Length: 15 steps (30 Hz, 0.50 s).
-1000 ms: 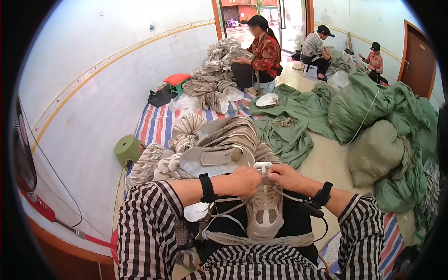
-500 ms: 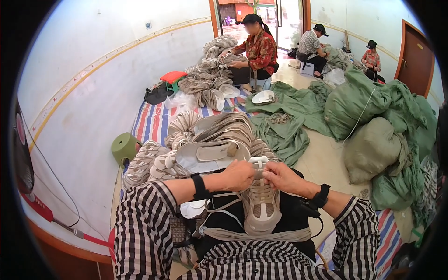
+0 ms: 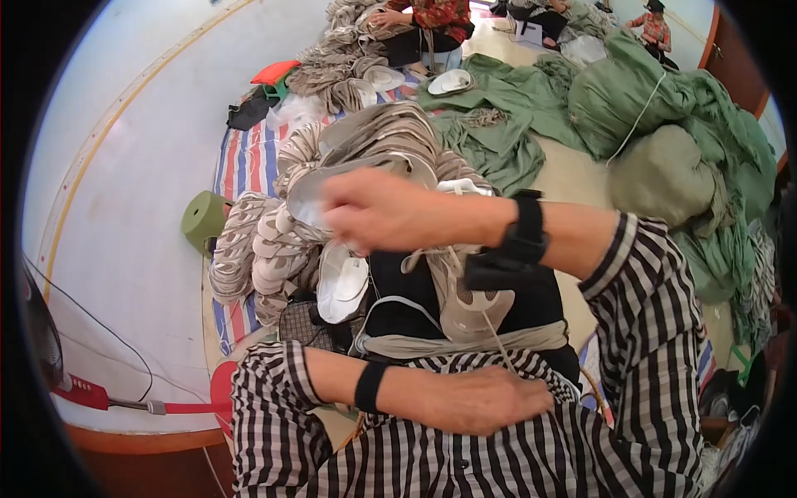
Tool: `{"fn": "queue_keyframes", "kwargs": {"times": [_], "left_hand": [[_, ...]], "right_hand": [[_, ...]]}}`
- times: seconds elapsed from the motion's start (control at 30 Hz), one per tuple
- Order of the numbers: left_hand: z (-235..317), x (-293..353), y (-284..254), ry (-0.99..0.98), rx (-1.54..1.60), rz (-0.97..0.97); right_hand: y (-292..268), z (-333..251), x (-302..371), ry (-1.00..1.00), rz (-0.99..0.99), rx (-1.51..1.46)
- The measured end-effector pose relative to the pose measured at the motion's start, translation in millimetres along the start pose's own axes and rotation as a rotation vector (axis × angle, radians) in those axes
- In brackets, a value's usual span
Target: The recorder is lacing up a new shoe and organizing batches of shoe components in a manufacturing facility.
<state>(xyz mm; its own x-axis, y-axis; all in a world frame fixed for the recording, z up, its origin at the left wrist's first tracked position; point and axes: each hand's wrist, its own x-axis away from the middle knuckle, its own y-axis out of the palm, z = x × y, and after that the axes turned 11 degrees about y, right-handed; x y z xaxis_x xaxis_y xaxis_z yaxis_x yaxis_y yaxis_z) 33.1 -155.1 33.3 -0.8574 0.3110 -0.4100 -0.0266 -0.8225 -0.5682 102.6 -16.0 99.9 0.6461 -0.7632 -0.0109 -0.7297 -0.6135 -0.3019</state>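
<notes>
A beige lace-up shoe (image 3: pixel 473 314) lies on my lap, its toe toward me. My left hand (image 3: pixel 490 401) is at my waist on the right, closed on a light shoelace (image 3: pixel 498 336) that runs taut down from the shoe. My forearms reach across each other's side. My right hand (image 3: pixel 378 209) is up and to the left, curled and smeared by motion, before a pile of shoe uppers (image 3: pixel 378 133); what it holds is hidden. The right forearm and wristband cover much of the shoe. A white-lined shoe piece (image 3: pixel 342 286) lies left of my lap.
More stacked uppers (image 3: pixel 237 249) stand on a striped sheet (image 3: pixel 241 170). A green stool (image 3: pixel 203 220) is by the wall. Green sacks (image 3: pixel 639 100) and a tan sack (image 3: pixel 664 178) fill the right. A co-worker (image 3: pixel 427 25) sits beyond; a red-handled fan (image 3: pixel 87 390) is at left.
My hands have parted from the shoe's tongue. The left came down to the waist, drawing the lace; the right swept up and left. The view has tilted down.
</notes>
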Motion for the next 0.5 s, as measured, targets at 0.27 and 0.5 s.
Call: {"fn": "queue_keyframes", "kwargs": {"times": [0.27, 0.5], "left_hand": [[43.1, -56.8, -25.5, 0.254, 0.188, 0.222], [25.9, -57.1, -196.3, 0.170, -0.159, 0.747]], "right_hand": [[-10.3, -17.1, 8.3, -0.239, 0.080, 0.189], [-74.7, 87.1, 136.9, 0.565, 0.279, 0.264]]}}
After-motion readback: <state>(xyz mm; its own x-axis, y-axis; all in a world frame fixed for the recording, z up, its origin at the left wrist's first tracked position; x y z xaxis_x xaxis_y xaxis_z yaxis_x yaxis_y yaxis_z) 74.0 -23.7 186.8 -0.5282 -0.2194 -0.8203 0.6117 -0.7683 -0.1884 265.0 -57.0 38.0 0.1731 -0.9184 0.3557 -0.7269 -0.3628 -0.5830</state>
